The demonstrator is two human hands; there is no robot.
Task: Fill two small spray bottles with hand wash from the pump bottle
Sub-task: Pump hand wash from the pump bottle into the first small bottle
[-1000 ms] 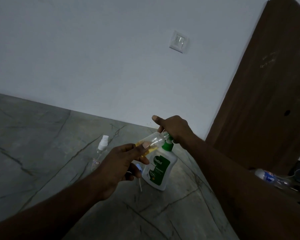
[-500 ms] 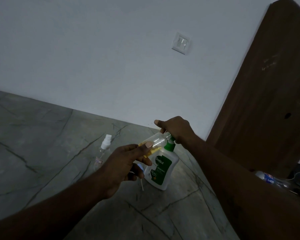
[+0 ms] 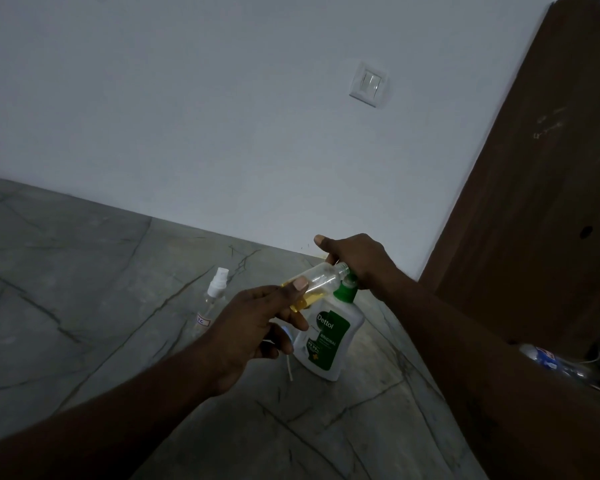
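Note:
A white pump bottle (image 3: pixel 329 337) with a green label and green collar stands on the grey marble floor (image 3: pixel 84 278). My right hand (image 3: pixel 352 259) rests on top of its pump head, fingers curled over it. My left hand (image 3: pixel 253 323) grips a small clear bottle (image 3: pixel 317 284), tilted, its open mouth right at the pump, yellow liquid pooled in its lower end. The same hand also pins a spray cap, whose white tube (image 3: pixel 289 368) hangs below the fingers. A second small spray bottle (image 3: pixel 211 299) with its white cap on stands upright to the left.
A white wall with a light switch (image 3: pixel 368 84) rises behind the floor. A dark brown wooden door (image 3: pixel 541 188) stands at the right. A plastic water bottle (image 3: pixel 548 360) and a cable lie at the door's foot.
Both hands and the bottles have stayed in place. The view has shifted slightly.

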